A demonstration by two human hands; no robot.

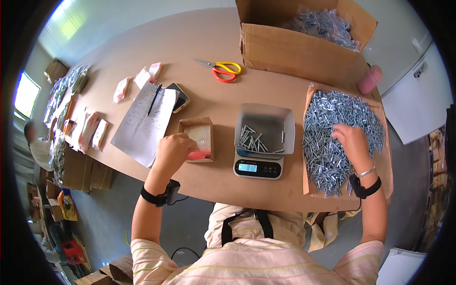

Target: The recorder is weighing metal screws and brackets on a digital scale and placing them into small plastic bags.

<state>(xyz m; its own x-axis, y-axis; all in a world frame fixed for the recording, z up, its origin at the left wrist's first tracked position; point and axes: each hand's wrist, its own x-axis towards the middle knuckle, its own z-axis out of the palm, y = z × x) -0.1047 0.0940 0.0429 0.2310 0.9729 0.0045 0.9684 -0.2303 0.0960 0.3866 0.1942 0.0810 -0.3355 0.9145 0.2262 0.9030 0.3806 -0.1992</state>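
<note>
Silvery screws (327,116) lie under your half-curled right hand (352,142), seemingly picking; your left hand (174,150) curls over the small carton (212,140). Whether either grips anything, I can't tell. Next likely needs a light pinch.

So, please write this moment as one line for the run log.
left hand: at small cardboard box | right hand: at metal fastener pile | scale: bearing grey bin with fasteners

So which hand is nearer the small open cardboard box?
The left. The left hand is at the small open cardboard box, over its near left corner. The right hand is farther right, past the scale, at the pile of metal fasteners.
</note>
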